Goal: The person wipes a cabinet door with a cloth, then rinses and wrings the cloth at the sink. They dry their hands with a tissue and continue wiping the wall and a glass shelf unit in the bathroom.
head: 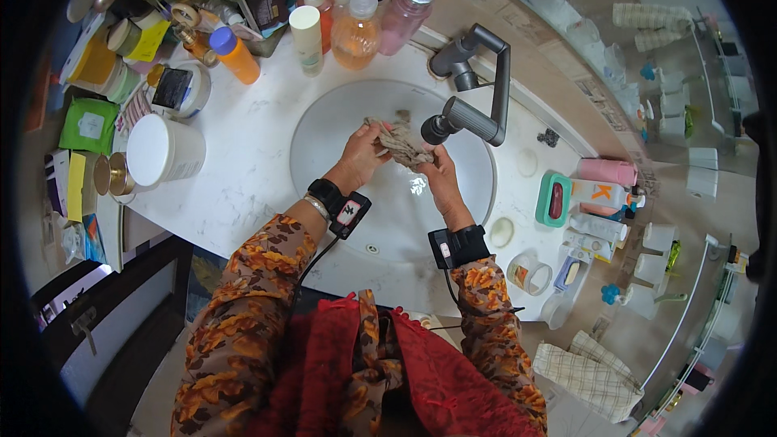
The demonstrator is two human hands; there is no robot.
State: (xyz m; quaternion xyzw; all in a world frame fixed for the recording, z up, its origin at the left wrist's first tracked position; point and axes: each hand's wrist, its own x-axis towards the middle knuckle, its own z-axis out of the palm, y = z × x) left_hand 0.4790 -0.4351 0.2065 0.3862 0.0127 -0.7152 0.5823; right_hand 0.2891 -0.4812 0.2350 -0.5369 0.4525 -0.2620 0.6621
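Observation:
A crumpled greyish-brown cloth [403, 142] is stretched between my two hands over the white washbasin [340, 206]. My left hand [362, 155] grips its left end, and my right hand [442, 173] grips its right end. Part of the cloth stands up above its middle. Just above my right hand hangs the head of a dark grey jointed faucet [470, 118]; whether water runs from it I cannot tell. Both wrists wear black straps with small devices and cables.
Pump bottles and jars [355, 36] line the back of the counter. To the left stand a white tub [164, 149] and an orange bottle [237, 57]. A green soap dish [553, 199] and a glass jar [529, 273] sit on the right, near a checked towel [586, 376].

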